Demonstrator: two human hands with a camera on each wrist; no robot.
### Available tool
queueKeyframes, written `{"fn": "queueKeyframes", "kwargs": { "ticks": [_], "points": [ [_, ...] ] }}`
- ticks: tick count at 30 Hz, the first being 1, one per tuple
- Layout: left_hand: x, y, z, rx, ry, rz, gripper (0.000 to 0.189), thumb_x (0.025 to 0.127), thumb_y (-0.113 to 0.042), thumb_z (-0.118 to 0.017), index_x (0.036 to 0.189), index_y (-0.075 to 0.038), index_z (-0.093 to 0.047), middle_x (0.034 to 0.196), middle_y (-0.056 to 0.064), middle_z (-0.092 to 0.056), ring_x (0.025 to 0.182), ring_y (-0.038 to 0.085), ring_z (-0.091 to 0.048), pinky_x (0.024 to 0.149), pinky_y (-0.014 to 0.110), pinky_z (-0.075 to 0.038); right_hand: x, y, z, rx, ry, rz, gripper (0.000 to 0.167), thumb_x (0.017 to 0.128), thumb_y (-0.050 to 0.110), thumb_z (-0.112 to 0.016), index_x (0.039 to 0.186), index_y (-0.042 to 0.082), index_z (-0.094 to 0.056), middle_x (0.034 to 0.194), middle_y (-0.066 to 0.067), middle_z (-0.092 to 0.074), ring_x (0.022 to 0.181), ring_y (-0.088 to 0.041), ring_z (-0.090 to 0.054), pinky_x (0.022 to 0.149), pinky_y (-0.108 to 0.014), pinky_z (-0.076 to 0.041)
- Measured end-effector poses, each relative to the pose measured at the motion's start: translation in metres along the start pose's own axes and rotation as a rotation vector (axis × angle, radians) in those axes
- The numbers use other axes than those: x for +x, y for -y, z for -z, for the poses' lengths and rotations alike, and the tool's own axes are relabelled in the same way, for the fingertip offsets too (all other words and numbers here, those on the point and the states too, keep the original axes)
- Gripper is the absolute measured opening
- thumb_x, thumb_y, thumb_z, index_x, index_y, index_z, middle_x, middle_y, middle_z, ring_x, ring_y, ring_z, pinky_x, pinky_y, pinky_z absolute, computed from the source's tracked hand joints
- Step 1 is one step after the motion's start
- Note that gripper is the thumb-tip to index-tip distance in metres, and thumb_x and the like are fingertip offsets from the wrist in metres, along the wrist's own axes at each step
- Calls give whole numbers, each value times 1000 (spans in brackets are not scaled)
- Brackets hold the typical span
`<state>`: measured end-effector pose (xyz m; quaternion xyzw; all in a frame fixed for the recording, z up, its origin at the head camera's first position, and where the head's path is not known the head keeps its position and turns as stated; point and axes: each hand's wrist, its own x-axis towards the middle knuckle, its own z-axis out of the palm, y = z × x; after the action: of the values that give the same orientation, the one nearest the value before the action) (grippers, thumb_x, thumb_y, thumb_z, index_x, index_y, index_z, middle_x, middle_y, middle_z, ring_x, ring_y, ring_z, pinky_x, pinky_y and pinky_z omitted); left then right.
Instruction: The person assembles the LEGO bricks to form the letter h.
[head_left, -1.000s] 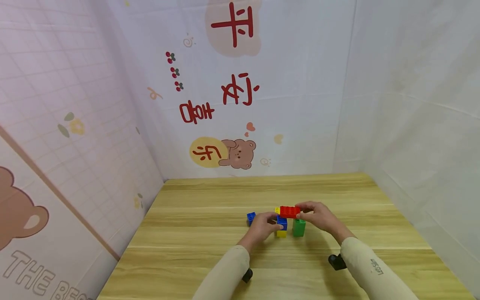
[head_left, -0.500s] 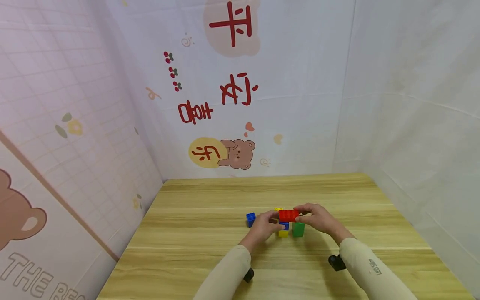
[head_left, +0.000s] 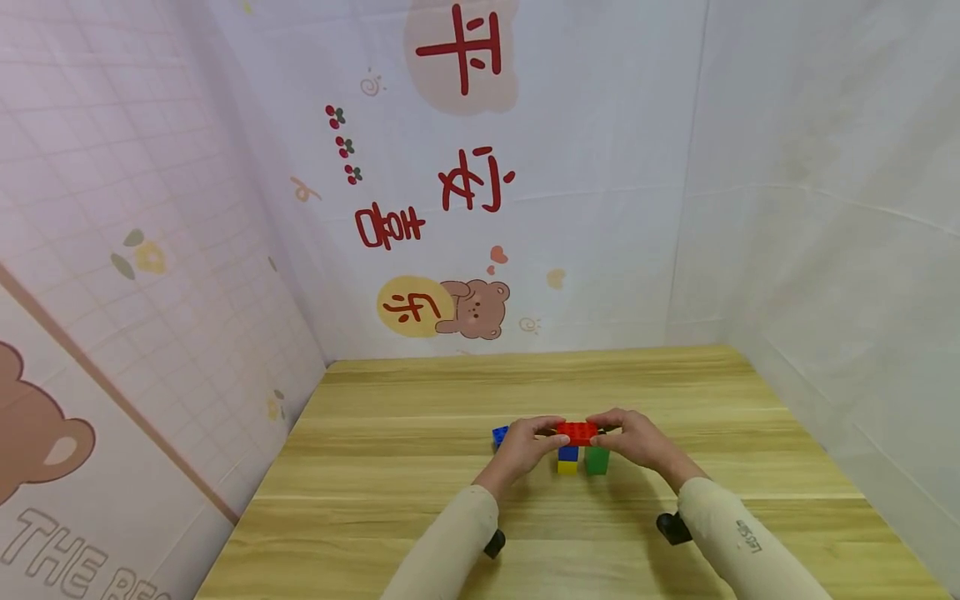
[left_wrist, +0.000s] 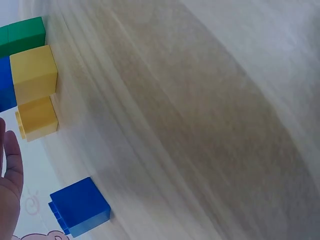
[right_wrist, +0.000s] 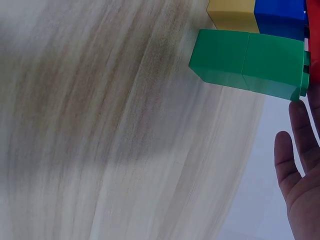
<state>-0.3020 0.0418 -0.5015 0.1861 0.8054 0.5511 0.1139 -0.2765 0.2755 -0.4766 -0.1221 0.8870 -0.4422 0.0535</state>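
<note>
Across the tops of two small stacks lies a red toy brick (head_left: 577, 433), held at its left end by my left hand (head_left: 524, 448) and at its right end by my right hand (head_left: 639, 439). Thumbs are at its near side, fingers at its far side. The left stack is a blue brick (head_left: 567, 453) on a yellow brick (head_left: 567, 468). Beside it stands the right stack, two green bricks (right_wrist: 247, 62). In the right wrist view the red brick (right_wrist: 314, 40) is right at the green studs.
A separate yellow brick (left_wrist: 39, 120) stands behind the left stack, hidden in the head view. A loose blue brick (left_wrist: 80, 206) stands left of the stacks, partly behind my left hand in the head view. The wooden table (head_left: 420, 392) meets cloth walls (head_left: 615, 250).
My left hand has left the blue brick of the stack and moved up to grip the red brick's left end. The red brick has come slightly nearer and lower over the stacks.
</note>
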Motion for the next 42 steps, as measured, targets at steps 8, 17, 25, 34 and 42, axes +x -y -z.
{"fn": "queueKeyframes", "kwargs": {
  "ticks": [8,17,25,34,42],
  "points": [
    [1,-3,1,16,18,23,33,92,-32,-72,123,-19,-72,108,-11,-69,97,13,-60,79,30,-52,-12,-12,-1,-9,17,-87,59,90,23,-74,139,0,-54,134,-20,-57,121,-41,-50,93,-56,-48],
    [3,-11,5,146,36,18,36,92,-33,-72,124,-17,-71,117,-6,-68,95,12,-61,76,27,-51,-16,-22,-9,-28,-15,-81,44,90,21,-74,129,3,-64,124,-13,-65,110,-34,-57,92,-56,-48],
    [3,-12,7,242,56,-12,35,93,-35,-70,125,-19,-71,119,-5,-67,104,12,-59,80,29,-49,-17,-20,-12,-16,-8,-77,44,91,20,-73,131,2,-63,125,-14,-64,110,-34,-57,91,-55,-48],
    [4,-14,9,264,66,-11,36,93,-36,-70,124,-19,-71,118,-4,-67,100,9,-58,80,29,-49,-10,-10,-13,-41,-53,-20,56,92,34,-72,136,3,-59,128,-14,-63,114,-34,-57,91,-55,-49],
    [3,-11,8,236,70,-24,37,94,-36,-69,126,-18,-70,118,-6,-67,97,8,-57,78,28,-49,-6,-10,-15,-70,-67,16,42,92,32,-71,125,6,-67,113,-5,-69,106,-28,-61,91,-54,-49]
  ]
}}
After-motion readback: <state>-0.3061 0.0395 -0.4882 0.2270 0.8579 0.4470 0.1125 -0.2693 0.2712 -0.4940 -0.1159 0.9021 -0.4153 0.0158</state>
